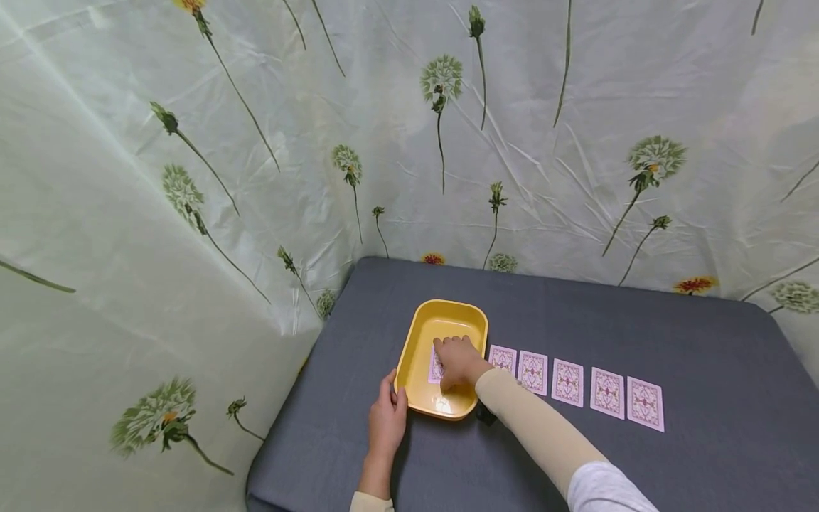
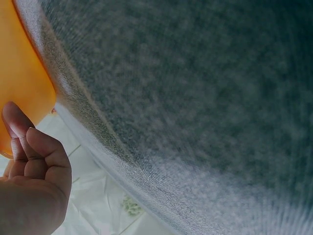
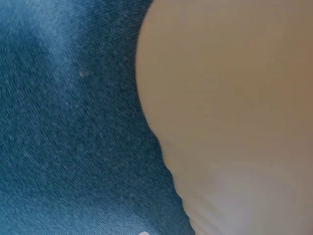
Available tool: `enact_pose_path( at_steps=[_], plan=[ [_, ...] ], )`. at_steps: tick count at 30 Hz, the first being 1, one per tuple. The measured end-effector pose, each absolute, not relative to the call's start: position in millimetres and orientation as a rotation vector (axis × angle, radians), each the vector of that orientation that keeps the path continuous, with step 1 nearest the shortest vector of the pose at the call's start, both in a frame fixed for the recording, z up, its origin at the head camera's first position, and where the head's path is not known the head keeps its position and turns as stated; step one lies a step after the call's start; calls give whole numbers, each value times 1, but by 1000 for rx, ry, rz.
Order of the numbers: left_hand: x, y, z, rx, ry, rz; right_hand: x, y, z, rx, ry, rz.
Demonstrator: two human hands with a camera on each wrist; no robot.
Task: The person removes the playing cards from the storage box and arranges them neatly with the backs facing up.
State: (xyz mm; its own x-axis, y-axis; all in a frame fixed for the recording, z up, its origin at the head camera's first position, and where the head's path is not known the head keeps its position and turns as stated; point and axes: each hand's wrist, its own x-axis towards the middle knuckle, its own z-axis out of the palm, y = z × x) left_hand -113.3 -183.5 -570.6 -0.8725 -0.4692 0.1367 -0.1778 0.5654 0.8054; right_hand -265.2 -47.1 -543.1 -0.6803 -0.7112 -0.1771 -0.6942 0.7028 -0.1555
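A yellow tray point(image 1: 419, 323) lies on the dark cloth surface in the head view. My left hand point(image 1: 387, 423) grips its near left corner; the left wrist view also shows that hand point(image 2: 36, 176) at the tray's orange-yellow wall point(image 2: 29, 73). Inside the tray, my right hand point(image 1: 459, 361) bends over a pink-patterned playing card point(image 1: 435, 366), fingers at the far edge and thumb toward the near edge. The hand covers much of this card. Only a beige sleeve point(image 3: 230, 112) and cloth fill most of the right wrist view, so the right hand is hidden there.
To the tray's right, several face-down playing cards point(image 1: 568, 382) lie in a row on the dark cloth point(image 1: 716, 384). The right forearm partly overlaps the nearest ones. A pale curtain with dandelion print point(image 1: 256, 213) hangs behind and to the left.
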Motion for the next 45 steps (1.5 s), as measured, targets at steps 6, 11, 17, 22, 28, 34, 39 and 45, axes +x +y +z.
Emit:
enact_pose_path(
  at_steps=[6,11,17,22,28,34,39,45],
  plan=[
    [-114,-182,-572,519,-2462,-1226,-263,-44,-542,-1132,2700,-120],
    [-115,-184,-574,477,-2436,-1200,-266,-40,-535,-1140,2699,-143],
    [-115,-186,-573,469,-2427,-1217,-273,-32,-523,-1166,2709,-140],
    [-115,-187,-576,461,-2430,-1204,-279,-21,-510,-1161,2718,-202],
    [-113,-186,-576,438,-2422,-1203,-284,1,-493,-1116,2712,-326],
    [-113,-185,-576,426,-2410,-1212,-289,34,-476,-1070,2731,-405],
    [-114,-185,-575,430,-2416,-1211,-291,67,-470,-1029,2781,-431],
    [-113,-184,-573,444,-2424,-1230,-290,102,-473,-948,2817,-407]
  ],
)
